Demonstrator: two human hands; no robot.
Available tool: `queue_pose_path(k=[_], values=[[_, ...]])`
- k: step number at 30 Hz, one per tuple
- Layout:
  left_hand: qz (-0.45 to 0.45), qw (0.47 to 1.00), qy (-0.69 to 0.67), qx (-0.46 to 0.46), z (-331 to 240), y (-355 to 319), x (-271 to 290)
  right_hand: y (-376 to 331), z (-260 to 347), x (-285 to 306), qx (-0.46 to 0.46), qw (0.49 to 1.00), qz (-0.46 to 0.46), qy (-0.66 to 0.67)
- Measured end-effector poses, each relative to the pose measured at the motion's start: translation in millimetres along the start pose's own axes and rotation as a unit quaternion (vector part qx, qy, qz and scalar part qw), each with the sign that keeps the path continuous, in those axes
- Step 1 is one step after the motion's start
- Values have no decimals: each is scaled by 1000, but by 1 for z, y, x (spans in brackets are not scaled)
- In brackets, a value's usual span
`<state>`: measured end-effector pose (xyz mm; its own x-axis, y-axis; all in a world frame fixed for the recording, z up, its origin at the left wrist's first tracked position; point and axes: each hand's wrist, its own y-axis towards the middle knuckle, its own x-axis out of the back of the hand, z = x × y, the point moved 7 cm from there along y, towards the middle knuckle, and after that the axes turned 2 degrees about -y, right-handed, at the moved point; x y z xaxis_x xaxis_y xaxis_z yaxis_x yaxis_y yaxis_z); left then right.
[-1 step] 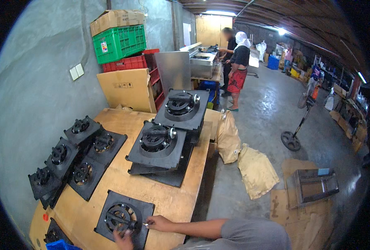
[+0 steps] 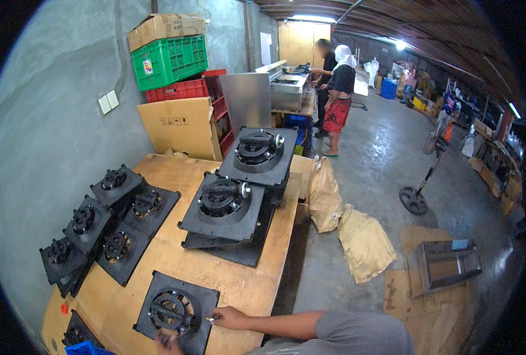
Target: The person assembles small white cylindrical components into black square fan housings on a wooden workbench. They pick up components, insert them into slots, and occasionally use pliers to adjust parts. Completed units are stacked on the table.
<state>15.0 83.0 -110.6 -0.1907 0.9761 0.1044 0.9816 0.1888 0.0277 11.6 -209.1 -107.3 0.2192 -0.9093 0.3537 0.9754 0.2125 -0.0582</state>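
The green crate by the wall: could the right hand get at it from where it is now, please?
Probably not. The right hand rests on the near black plate, and the green crate sits across the whole table, beyond the stacked plates.

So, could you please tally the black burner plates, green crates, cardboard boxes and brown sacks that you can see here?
Black burner plates with a visible top: 9
Green crates: 1
Cardboard boxes: 2
Brown sacks: 2
Total: 14
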Motion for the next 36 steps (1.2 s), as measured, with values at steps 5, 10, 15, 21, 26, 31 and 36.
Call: queue_pose_path(k=[5, 10, 15, 21, 26, 31, 36], values=[[-194, 934, 288, 86, -30, -55, 114, -16, -56, 38, -34, 999, -33, -6], [-211, 884, 380, 173, -10, -68, 147, -6, -71, 45, -91, 994, 17, 50], [-210, 867, 405, 201, -10, -74, 147, -1, -66, 44, -101, 991, 61, 64], [-210, 856, 421, 212, -11, -77, 148, -2, -67, 43, -10, 999, 41, 10], [-217, 847, 433, 219, -13, -84, 151, -3, -65, 43, 6, 999, 44, 4], [-223, 839, 442, 226, -12, -91, 157, -2, -62, 45, 8, 998, 60, -5], [-230, 834, 445, 232, -12, -95, 160, -1, -65, 45, 25, 998, 51, -12]])
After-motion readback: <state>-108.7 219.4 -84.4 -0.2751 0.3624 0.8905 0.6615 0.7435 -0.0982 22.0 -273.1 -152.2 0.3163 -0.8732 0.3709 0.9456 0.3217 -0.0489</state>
